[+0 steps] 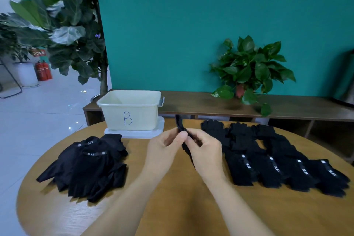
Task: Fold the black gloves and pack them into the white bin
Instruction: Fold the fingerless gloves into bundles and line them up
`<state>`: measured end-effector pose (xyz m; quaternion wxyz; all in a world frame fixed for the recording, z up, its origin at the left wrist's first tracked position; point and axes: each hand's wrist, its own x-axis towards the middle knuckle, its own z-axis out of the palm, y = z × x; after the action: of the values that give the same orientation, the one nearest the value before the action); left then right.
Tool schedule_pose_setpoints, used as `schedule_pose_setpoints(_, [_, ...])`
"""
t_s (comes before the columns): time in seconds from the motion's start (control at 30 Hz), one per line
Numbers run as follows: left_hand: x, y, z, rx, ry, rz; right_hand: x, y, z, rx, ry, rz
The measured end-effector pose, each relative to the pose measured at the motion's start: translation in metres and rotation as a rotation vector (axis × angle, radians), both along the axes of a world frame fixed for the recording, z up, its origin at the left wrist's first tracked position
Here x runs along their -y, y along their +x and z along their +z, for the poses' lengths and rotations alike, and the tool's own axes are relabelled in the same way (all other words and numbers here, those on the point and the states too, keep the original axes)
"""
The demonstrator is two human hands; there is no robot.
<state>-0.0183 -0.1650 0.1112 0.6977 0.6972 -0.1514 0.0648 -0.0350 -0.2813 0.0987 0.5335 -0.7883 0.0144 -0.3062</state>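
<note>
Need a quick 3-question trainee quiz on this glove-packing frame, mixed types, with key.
1. True or false: both hands hold one black glove above the table.
2. The white bin bears which letter? A) A B) B C) C
3. Fill in: the loose heap of gloves lies on the person's ____ side.

Key: 1 true: left hand and right hand pinch it. 2 B. 3 left; the row of gloves lies right.
</note>
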Motion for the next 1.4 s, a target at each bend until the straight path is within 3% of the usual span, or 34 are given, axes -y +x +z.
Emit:
schedule_pose_setpoints(0.17, [-0.003, 0.007, 0.001, -0.087, -0.138, -0.024, 0.004, -0.007, 0.002, 0.034, -0.212, 0.121])
schedule_pose_setpoints(0.37, [-0.019, 0.014, 0.006, -0.152, -0.137, -0.142, 0.024, -0.010, 0.018, 0.144, -0.246, -0.075])
schedule_pose_setpoints(0.47, [-0.022, 0.014, 0.007, -0.188, -0.135, -0.219, 0.032, -0.009, 0.023, 0.048, -0.224, -0.054])
schedule_pose_setpoints(0.6, [-0.029, 0.012, 0.007, -0.209, -0.044, -0.307, 0.040, -0.015, 0.026, -0.103, 0.057, 0.238])
schedule_pose_setpoints(0.7, [-0.036, 0.013, 0.006, -0.173, 0.101, -0.304, 0.045, -0.016, 0.022, -0.180, 0.043, 0.276])
schedule_pose_setpoints(1.0, [-0.013, 0.055, -0.015, -0.174, 0.190, -0.185, 0.065, 0.023, 0.000, -0.358, -0.041, 0.197])
schedule_pose_setpoints(1.1, [0.003, 0.080, -0.011, -0.127, 0.212, -0.165, 0.076, 0.052, -0.001, -0.370, -0.121, 0.115])
schedule_pose_setpoints(1.23, [0.016, 0.110, -0.013, -0.050, 0.269, -0.182, 0.090, 0.076, -0.001, -0.347, -0.387, -0.022])
schedule_pose_setpoints(1.4, [0.010, 0.100, -0.062, -0.039, 0.391, -0.288, 0.099, 0.056, -0.051, -0.365, -0.692, 0.003])
